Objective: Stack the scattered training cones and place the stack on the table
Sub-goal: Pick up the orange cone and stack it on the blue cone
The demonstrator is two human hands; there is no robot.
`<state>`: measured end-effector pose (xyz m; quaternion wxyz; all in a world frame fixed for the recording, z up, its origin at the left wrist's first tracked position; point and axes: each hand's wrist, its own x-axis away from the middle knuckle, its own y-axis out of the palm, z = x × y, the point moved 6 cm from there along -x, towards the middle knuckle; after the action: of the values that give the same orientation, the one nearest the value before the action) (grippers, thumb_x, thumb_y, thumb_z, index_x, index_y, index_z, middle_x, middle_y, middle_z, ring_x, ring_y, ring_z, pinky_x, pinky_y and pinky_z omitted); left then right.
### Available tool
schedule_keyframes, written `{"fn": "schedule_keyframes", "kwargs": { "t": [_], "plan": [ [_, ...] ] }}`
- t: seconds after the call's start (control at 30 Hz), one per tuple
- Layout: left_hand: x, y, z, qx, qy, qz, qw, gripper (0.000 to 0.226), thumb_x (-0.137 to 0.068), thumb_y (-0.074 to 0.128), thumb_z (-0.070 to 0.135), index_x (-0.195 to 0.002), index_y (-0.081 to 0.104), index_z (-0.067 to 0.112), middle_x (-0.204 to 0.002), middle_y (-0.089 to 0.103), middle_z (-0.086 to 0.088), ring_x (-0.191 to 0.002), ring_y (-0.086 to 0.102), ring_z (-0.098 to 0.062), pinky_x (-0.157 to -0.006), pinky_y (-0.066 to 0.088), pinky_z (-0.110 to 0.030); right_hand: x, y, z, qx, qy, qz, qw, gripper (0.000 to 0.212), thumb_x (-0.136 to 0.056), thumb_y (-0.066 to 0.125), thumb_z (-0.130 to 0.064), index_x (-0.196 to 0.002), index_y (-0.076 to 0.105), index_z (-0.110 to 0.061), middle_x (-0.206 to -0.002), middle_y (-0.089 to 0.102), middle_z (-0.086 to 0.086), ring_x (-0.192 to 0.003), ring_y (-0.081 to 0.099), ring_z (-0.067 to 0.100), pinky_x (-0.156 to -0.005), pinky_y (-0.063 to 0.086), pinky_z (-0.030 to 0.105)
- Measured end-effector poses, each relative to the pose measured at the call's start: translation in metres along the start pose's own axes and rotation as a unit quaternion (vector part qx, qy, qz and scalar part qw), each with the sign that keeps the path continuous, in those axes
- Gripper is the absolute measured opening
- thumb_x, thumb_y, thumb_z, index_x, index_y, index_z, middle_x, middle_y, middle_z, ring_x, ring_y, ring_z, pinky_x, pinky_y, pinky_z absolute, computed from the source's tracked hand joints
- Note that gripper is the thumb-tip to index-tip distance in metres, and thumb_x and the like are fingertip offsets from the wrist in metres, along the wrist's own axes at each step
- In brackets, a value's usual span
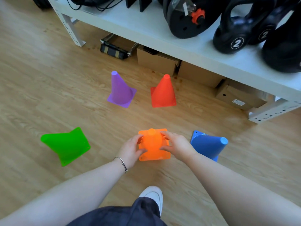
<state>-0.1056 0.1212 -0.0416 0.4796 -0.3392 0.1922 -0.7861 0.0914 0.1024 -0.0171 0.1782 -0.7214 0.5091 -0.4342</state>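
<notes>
orange cone, green cone, purple cone

Bare forearms; thin bracelet on left wrist; dark navy trousers; white shoe.

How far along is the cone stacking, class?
Done: nothing is stacked yet. In hand: the left hand and right hand grip the orange cone on the floor. Left: the green cone, purple cone, red cone and blue cone stand apart; the table has no cones.
</notes>
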Motion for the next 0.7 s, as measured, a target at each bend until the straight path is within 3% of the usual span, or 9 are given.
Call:
{"fn": "schedule_keyframes", "kwargs": {
  "t": [0.17,0.43,0.6,0.7],
  "plan": [
    [-0.014,-0.012,0.042,0.017,0.043,0.013,0.999,0.061,-0.071,0.079,0.02,-0.126,0.054,0.017,-0.119,0.064,-0.005,-0.106,0.061,-0.017,-0.094,0.049,-0.036,0.011,-0.034,0.006,-0.048,-0.003,0.05,0.998,0.064,-0.077,0.074,-0.037,-0.135,0.046,-0.037,-0.127,0.063,-0.007,-0.119,0.057,0.012,-0.099,0.047,0.034],
    [-0.029,-0.043,0.133,0.045,0.136,0.044,0.989,0.06,-0.068,0.082,0.016,-0.124,0.058,0.02,-0.116,0.065,-0.003,-0.098,0.061,-0.011,-0.087,0.052,-0.029,0.043,-0.114,0.005,-0.09,-0.029,0.158,0.983,0.062,-0.076,0.077,-0.032,-0.131,0.05,-0.04,-0.126,0.065,-0.004,-0.115,0.06,0.009,-0.1,0.047,0.032],
    [-0.033,-0.044,0.187,0.02,0.187,0.029,0.982,0.058,-0.069,0.081,0.021,-0.122,0.058,0.025,-0.109,0.064,0.004,-0.094,0.061,-0.008,-0.085,0.05,-0.022,0.066,-0.156,0.022,-0.088,-0.003,0.181,0.98,0.068,-0.076,0.076,-0.04,-0.136,0.047,-0.039,-0.128,0.064,-0.004,-0.118,0.059,0.009,-0.101,0.048,0.035],
    [-0.034,-0.034,0.212,0.004,0.205,0.007,0.979,0.059,-0.069,0.08,0.026,-0.123,0.056,0.027,-0.11,0.065,0.003,-0.096,0.063,-0.009,-0.086,0.052,-0.025,0.084,-0.172,0.035,-0.094,0.017,0.186,0.978,0.068,-0.076,0.076,-0.039,-0.137,0.046,-0.038,-0.128,0.064,-0.005,-0.119,0.058,0.008,-0.102,0.047,0.035]
  ]
}}
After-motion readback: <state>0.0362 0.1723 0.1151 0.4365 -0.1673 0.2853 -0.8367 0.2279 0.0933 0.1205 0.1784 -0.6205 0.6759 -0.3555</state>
